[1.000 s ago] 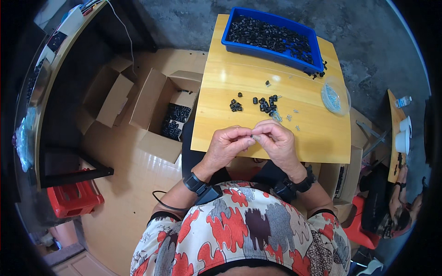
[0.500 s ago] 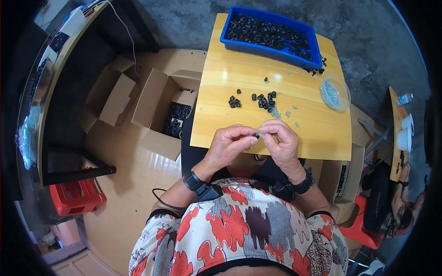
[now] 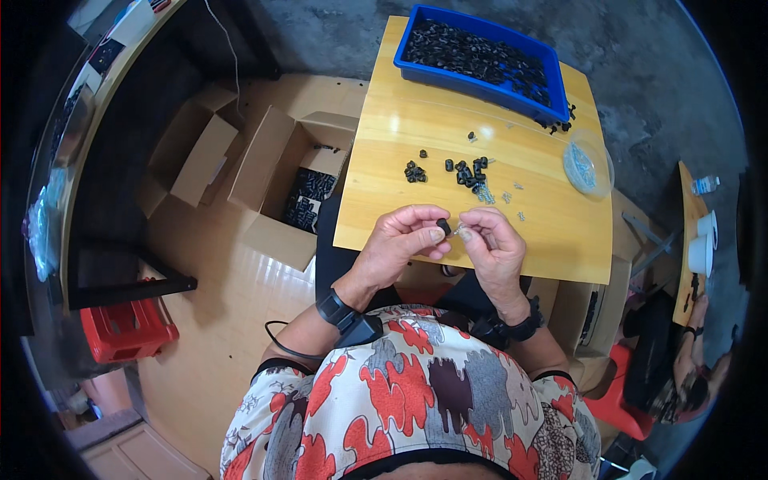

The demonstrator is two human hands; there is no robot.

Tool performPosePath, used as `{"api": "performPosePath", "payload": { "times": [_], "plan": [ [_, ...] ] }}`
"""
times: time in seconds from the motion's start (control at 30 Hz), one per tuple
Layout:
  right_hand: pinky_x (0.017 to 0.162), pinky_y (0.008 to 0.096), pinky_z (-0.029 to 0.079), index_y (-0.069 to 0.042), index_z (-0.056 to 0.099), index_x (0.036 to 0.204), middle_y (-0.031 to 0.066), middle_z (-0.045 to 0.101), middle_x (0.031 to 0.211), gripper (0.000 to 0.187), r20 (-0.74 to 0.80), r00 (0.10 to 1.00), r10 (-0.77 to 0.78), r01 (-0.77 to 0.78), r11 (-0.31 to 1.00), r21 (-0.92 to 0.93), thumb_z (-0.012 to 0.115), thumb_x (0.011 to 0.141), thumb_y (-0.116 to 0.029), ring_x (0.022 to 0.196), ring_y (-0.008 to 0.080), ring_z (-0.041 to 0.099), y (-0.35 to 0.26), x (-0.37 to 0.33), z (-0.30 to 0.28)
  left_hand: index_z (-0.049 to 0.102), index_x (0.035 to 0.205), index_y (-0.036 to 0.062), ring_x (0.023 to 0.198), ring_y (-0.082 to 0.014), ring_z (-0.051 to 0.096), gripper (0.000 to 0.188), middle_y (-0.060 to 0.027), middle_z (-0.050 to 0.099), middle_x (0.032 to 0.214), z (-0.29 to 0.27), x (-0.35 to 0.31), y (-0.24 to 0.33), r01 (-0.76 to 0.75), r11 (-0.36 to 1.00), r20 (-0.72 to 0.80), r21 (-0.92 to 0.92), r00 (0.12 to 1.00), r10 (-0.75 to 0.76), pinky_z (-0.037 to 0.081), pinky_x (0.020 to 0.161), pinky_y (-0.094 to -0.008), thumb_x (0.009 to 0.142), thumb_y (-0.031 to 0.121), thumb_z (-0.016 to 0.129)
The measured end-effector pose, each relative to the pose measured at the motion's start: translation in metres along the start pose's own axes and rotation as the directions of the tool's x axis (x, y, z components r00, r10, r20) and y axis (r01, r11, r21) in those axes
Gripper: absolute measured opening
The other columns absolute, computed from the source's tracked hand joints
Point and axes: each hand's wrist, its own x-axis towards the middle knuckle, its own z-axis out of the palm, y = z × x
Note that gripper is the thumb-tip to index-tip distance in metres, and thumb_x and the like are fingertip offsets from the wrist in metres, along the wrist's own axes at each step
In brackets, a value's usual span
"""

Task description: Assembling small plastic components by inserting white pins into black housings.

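Above the near edge of the wooden table, my left hand pinches a small black cylindrical plastic part between thumb and fingers. Facing it, my right hand grips a tiny silvery screw at its fingertips, close against the part; whether they touch I cannot tell. Just beyond the hands lies a loose pile of black plastic parts. Several loose screws lie beside that pile. A smaller cluster of black pieces sits to its left.
A blue tray full of black parts stands at the table's far edge. A clear round bowl of screws is at the right. Open cardboard boxes stand left on the floor, near a red stool. Another person sits at the right.
The black part has turned in my left fingers and shows more of its side. My right fingertips have drawn slightly apart from it, exposing the screw. The whole view has shifted slightly.
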Motion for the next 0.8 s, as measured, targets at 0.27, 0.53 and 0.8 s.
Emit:
{"api": "performPosePath", "payload": {
  "times": [0.27,0.53,0.8],
  "plan": [
    [0.068,0.0239,0.048,0.0,0.064,0.089,0.0076,0.06,0.089,0.013,0.01,0.993,-0.119,0.119,0.988,-0.096,0.063,0.078,0.008,0.08,0.0134,0.059,0.009,0.002,0.006,0.055,0.11,0.0048,0.084,-0.018,0.067,0.022,-0.0092,0.065,0.093,0.002,-0.001,-0.002,0.01,0.982,0.036,-0.188,0.999,-0.003,0.057,0.071,-0.0291,0.089,0.009,0.06],
    [0.065,0.0236,0.049,0.0,0.063,0.088,0.0075,0.06,0.088,0.013,-0.009,0.982,-0.189,0.185,0.971,-0.152,0.063,0.078,0.008,0.075,0.0133,0.06,0.016,0.007,0.012,0.055,0.108,0.0054,0.081,-0.0145,0.065,0.019,-0.0068,0.063,0.094,0.0,0.003,-0.007,0.073,0.971,0.089,-0.23,0.995,-0.054,0.057,0.072,-0.0281,0.09,0.01,0.06],
    [0.059,0.0229,0.049,-0.001,0.061,0.088,0.0094,0.061,0.093,0.011,0.157,0.947,-0.281,0.317,0.897,-0.309,0.061,0.08,0.007,0.074,0.0126,0.061,0.008,0.007,0.011,0.06,0.103,0.0035,0.08,-0.0087,0.061,0.017,-0.0021,0.063,0.093,-0.008,0.003,-0.01,-0.026,0.999,0.005,0.036,1.0,0.026,0.052,0.074,-0.0227,0.087,0.007,0.062]
  ]
}}
